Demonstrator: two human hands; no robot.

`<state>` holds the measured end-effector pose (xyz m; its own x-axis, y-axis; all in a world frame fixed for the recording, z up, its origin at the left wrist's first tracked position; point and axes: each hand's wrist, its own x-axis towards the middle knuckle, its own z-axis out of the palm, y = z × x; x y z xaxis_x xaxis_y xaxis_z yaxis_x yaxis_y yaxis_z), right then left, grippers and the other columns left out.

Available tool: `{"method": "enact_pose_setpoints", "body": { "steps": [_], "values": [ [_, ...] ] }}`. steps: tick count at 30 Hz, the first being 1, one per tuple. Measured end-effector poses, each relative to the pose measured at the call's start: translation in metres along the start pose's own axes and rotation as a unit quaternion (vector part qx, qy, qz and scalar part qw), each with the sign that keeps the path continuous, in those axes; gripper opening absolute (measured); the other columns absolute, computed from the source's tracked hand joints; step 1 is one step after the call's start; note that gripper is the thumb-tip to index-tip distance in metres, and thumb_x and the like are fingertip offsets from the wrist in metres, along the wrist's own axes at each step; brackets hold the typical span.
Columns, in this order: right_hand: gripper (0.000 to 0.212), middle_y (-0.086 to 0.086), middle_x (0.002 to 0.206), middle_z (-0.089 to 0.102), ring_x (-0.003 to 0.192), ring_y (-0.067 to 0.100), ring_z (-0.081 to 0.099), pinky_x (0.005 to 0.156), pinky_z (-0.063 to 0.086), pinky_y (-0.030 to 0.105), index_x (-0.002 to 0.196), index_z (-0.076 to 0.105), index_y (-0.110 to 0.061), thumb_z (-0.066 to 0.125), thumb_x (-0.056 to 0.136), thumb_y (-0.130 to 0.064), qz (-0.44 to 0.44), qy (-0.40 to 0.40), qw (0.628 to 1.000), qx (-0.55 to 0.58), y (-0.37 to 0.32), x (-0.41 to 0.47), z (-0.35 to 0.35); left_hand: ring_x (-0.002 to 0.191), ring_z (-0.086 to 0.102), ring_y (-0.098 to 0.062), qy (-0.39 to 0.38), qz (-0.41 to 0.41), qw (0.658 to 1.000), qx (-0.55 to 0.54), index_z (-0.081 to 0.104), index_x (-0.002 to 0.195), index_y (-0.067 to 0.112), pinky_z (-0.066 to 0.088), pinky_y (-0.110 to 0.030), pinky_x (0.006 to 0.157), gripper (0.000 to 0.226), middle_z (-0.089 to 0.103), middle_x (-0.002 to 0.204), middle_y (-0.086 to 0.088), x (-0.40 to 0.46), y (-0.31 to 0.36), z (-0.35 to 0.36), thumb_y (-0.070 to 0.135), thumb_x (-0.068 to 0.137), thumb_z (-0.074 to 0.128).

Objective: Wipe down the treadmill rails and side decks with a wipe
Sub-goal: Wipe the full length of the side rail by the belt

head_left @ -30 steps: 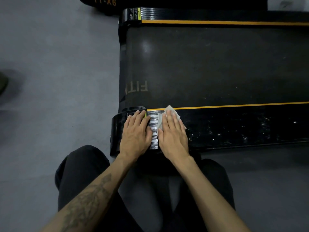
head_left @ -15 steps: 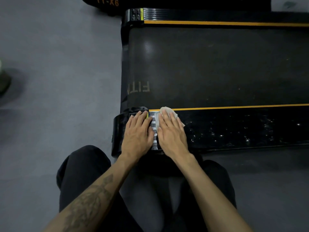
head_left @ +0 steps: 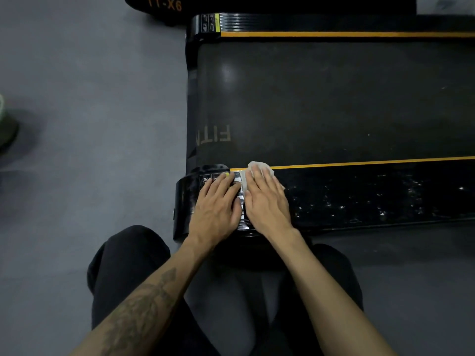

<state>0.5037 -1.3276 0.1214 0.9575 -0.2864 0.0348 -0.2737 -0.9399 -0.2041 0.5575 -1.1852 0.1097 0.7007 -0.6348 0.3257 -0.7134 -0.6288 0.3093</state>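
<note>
A: Where were the hands?

B: Both lay on the near side deck [head_left: 359,199] of the treadmill, at its end by the black end cap [head_left: 186,199]. The left hand [head_left: 218,206] lay flat, fingers straight and together, palm down over the printed label and the ribbed strip [head_left: 241,201]. It gripped nothing.

A: And the right?

B: The right hand [head_left: 267,201] was flat too, fingers extended, pressing the wipe [head_left: 258,167] onto the deck. The white wipe showed past the fingertips and reached the orange stripe [head_left: 372,161] at the belt's edge; a small corner also showed at the hand's right side. The two hands sat just beside each other, thumbs nearly touching.

A: Deck condition?

B: Glossy black, with pale specks scattered to the right of the right hand. Could not tell whether they were dust or droplets.

A: Rest of the machine?

B: Dark running belt [head_left: 334,98] with faint lettering "FIT" near its end. The far side deck [head_left: 334,25] ran along the top, with its own orange stripe. Beyond it, another dark piece marked "TT-X6" [head_left: 164,3].

A: The person?

B: Knees in dark trousers [head_left: 123,265] on the grey floor [head_left: 77,98], either side of the forearms. Tattoo on the left forearm [head_left: 144,309]. A dark greenish object [head_left: 6,129] at the left edge, cut off by the frame.
</note>
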Motion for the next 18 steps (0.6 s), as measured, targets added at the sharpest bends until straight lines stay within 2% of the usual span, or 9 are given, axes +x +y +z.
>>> {"method": "enact_pose_setpoints", "body": {
  "steps": [3, 8, 10, 14, 18],
  "values": [
    [0.066, 0.004, 0.167, 0.033, 0.156, 0.023, 0.024, 0.128, 0.019, 0.042, 0.158, 0.037, -0.013, 0.013, 0.102, -0.040, -0.020, -0.015, 0.999, -0.025, 0.015, 0.007, -0.005, 0.142, 0.048, -0.027, -0.004, -0.001, 1.000, -0.004, 0.066, 0.133, 0.010, 0.035, -0.049, 0.120, 0.046, 0.058, 0.147, -0.010, 0.000, 0.000, -0.001, 0.031, 0.098, 0.044],
    [0.076, 0.007, 0.171, 0.014, 0.159, 0.021, 0.007, 0.129, 0.010, 0.042, 0.162, 0.022, -0.012, 0.001, 0.097, -0.045, 0.081, -0.013, 0.996, -0.025, 0.022, -0.008, -0.006, 0.144, 0.046, -0.026, 0.001, 0.009, 1.000, -0.012, 0.066, 0.134, 0.011, 0.031, -0.047, 0.122, 0.047, 0.057, 0.149, -0.008, -0.001, -0.001, 0.002, 0.035, 0.098, 0.047],
    [0.076, 0.009, 0.170, 0.017, 0.159, 0.024, 0.009, 0.129, 0.011, 0.043, 0.161, 0.026, -0.011, 0.003, 0.097, -0.044, 0.082, -0.015, 0.996, -0.027, 0.014, -0.014, -0.003, 0.145, 0.045, -0.026, -0.003, 0.014, 1.000, -0.017, 0.066, 0.135, 0.011, 0.030, -0.046, 0.123, 0.048, 0.056, 0.150, -0.008, -0.001, -0.001, 0.002, 0.037, 0.098, 0.048],
    [0.071, 0.004, 0.170, 0.018, 0.159, 0.023, 0.014, 0.129, 0.015, 0.043, 0.162, 0.028, -0.013, 0.009, 0.100, -0.044, 0.023, -0.022, 0.999, -0.031, 0.014, -0.008, -0.002, 0.144, 0.046, -0.026, -0.005, 0.033, 0.999, -0.018, 0.065, 0.135, 0.011, 0.029, -0.044, 0.123, 0.049, 0.057, 0.149, -0.008, -0.001, -0.001, 0.001, 0.037, 0.097, 0.048],
    [0.076, 0.001, 0.172, 0.010, 0.159, 0.018, 0.006, 0.129, 0.006, 0.040, 0.163, 0.020, -0.017, 0.000, 0.096, -0.047, 0.059, -0.012, 0.998, -0.029, 0.025, -0.007, -0.006, 0.144, 0.047, -0.023, -0.024, 0.015, 0.999, -0.030, 0.066, 0.134, 0.013, 0.029, -0.044, 0.124, 0.047, 0.057, 0.149, -0.005, 0.002, -0.001, -0.003, 0.036, 0.096, 0.048]
  ]
}}
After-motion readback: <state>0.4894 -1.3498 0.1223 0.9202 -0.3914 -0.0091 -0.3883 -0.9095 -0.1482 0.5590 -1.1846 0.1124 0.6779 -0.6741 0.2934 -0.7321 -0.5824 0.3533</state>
